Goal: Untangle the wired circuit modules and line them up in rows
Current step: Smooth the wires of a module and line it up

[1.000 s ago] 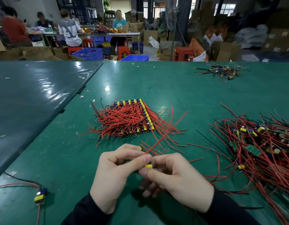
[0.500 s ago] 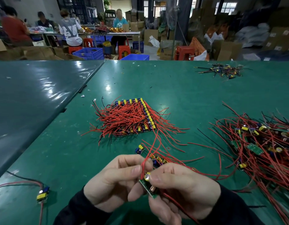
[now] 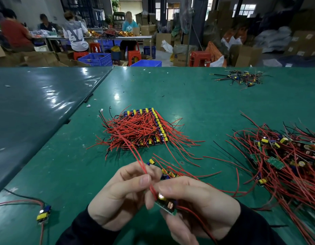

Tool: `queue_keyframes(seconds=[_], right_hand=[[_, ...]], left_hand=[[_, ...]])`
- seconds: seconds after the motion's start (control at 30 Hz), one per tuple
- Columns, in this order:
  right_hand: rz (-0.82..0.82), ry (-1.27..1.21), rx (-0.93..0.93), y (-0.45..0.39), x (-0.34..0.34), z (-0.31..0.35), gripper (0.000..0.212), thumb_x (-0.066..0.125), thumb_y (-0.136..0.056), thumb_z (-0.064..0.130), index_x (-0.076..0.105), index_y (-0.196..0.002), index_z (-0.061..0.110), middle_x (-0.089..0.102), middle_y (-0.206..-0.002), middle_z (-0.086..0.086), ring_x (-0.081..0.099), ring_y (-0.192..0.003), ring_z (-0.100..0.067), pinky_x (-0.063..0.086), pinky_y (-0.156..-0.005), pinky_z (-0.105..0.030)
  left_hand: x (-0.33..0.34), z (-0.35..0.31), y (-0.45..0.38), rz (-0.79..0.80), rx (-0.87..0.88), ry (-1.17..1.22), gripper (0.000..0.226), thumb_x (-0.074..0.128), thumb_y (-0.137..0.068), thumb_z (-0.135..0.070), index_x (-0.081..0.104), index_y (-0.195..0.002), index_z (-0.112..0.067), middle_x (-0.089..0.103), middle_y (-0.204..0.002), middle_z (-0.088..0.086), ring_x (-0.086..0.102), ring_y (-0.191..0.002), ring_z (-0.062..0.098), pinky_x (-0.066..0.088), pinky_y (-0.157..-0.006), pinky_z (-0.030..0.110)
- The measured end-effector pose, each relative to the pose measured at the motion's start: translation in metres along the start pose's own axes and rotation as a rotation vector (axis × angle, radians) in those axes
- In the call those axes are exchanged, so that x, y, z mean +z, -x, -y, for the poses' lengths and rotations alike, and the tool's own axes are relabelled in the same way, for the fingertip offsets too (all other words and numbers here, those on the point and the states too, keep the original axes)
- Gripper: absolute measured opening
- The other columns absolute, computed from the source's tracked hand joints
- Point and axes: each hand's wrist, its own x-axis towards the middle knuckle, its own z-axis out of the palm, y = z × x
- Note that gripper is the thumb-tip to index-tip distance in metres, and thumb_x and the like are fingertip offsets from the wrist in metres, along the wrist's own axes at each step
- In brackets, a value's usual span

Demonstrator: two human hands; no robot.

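Since half a second ago the red leads have swung from leaning right to rising up and left, toward the finished block, and your hands have barely shifted. Your right hand (image 3: 197, 200) grips the module (image 3: 166, 204) low and near centre; your left hand (image 3: 121, 195) pinches its red leads (image 3: 144, 167), the two hands touching. A few loose modules (image 3: 163, 171) lie just beyond your fingers. Pull too hard and you may strain the solder joints. Those long leads reach over the aligned rows (image 3: 144, 128); sweep them sideways and they could snag and drag the rows crooked. The tangled pile (image 3: 285, 156) waits at right.
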Motion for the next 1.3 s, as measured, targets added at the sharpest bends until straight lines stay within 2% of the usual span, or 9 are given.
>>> queue_keyframes(seconds=[0.13, 0.27, 0.4, 0.57, 0.77, 0.83, 0.93, 1.07, 1.3], right_hand=[[-0.042, 0.081, 0.014, -0.002, -0.003, 0.0, 0.046, 0.045, -0.093, 0.033, 0.058, -0.106, -0.009, 0.066, -0.054, 0.005, 0.058, -0.042, -0.002, 0.043, -0.041, -0.013], [-0.039, 0.113, -0.034, -0.001, -0.003, 0.001, 0.025, 0.044, -0.094, 0.03, 0.066, -0.099, 0.018, 0.07, -0.066, 0.0, 0.065, -0.053, -0.007, 0.044, -0.043, -0.014], [-0.175, 0.188, -0.047, -0.004, -0.003, -0.002, 0.019, 0.049, -0.09, 0.031, 0.067, -0.092, 0.026, 0.071, -0.074, -0.006, 0.069, -0.063, -0.014, 0.046, -0.044, -0.016], [-0.344, 0.329, -0.109, -0.006, -0.001, -0.006, 0.017, 0.057, -0.086, 0.034, 0.065, -0.092, 0.021, 0.071, -0.071, -0.007, 0.068, -0.06, -0.015, 0.046, -0.047, -0.02], [-0.517, 0.554, -0.141, -0.009, -0.004, -0.015, 0.016, 0.054, -0.094, 0.021, 0.062, -0.087, 0.009, 0.068, -0.066, -0.011, 0.065, -0.063, -0.032, 0.048, -0.056, -0.034], [-0.534, 0.569, -0.127, -0.009, -0.004, -0.016, 0.015, 0.053, -0.095, 0.024, 0.062, -0.087, 0.016, 0.069, -0.068, -0.01, 0.066, -0.06, -0.026, 0.046, -0.049, -0.026], [-0.474, 0.4, -0.071, -0.01, -0.004, -0.011, 0.018, 0.046, -0.097, 0.025, 0.058, -0.088, 0.017, 0.069, -0.07, -0.011, 0.066, -0.059, -0.018, 0.044, -0.044, -0.021], [-0.391, 0.254, -0.025, -0.01, -0.003, -0.007, 0.027, 0.04, -0.098, 0.028, 0.06, -0.082, 0.019, 0.07, -0.067, -0.01, 0.068, -0.058, -0.017, 0.045, -0.044, -0.02], [-0.55, 0.482, -0.034, -0.013, -0.006, -0.019, 0.025, 0.044, -0.097, 0.024, 0.058, -0.077, 0.017, 0.068, -0.068, -0.015, 0.065, -0.058, -0.025, 0.043, -0.043, -0.022]], left_hand=[[0.0, -0.002, -0.001, -0.151, 0.074, -0.082, 0.038, 0.095, -0.038, -0.024, 0.07, -0.063, -0.01, 0.059, -0.054, 0.012, 0.042, -0.029, 0.01, 0.037, -0.039, 0.009], [-0.002, -0.004, -0.004, -0.164, 0.162, -0.251, 0.036, 0.093, -0.045, -0.029, 0.07, -0.064, -0.009, 0.06, -0.055, 0.015, 0.047, -0.034, 0.016, 0.039, -0.04, 0.014], [-0.004, -0.003, -0.006, -0.295, 0.331, -0.493, 0.038, 0.09, -0.046, -0.037, 0.071, -0.063, -0.008, 0.064, -0.057, 0.007, 0.054, -0.047, 0.016, 0.046, -0.05, 0.017], [-0.003, -0.002, -0.007, -0.421, 0.473, -0.762, 0.01, 0.08, -0.058, -0.011, 0.073, -0.065, -0.011, 0.07, -0.063, 0.005, 0.061, -0.055, 0.009, 0.048, -0.056, 0.016], [-0.005, 0.011, -0.008, -0.517, 0.604, -1.074, 0.012, 0.078, -0.066, -0.02, 0.069, -0.062, -0.013, 0.07, -0.066, -0.004, 0.065, -0.06, 0.014, 0.051, -0.058, 0.024], [-0.005, 0.014, -0.008, -0.539, 0.604, -1.057, 0.014, 0.077, -0.066, -0.024, 0.069, -0.064, -0.012, 0.069, -0.067, -0.004, 0.065, -0.061, 0.014, 0.051, -0.057, 0.024], [-0.004, 0.01, -0.012, -0.529, 0.43, -0.715, 0.022, 0.086, -0.053, -0.011, 0.07, -0.067, -0.006, 0.068, -0.063, 0.006, 0.061, -0.055, 0.012, 0.049, -0.052, 0.02], [-0.007, 0.007, -0.012, -0.36, 0.214, -0.417, 0.04, 0.093, -0.044, -0.029, 0.072, -0.071, -0.008, 0.065, -0.062, 0.01, 0.058, -0.052, 0.014, 0.049, -0.05, 0.018], [-0.007, 0.017, -0.014, -0.553, 0.4, -0.849, 0.017, 0.082, -0.053, -0.006, 0.068, -0.062, -0.004, 0.068, -0.062, 0.008, 0.061, -0.057, 0.009, 0.048, -0.056, 0.018]])
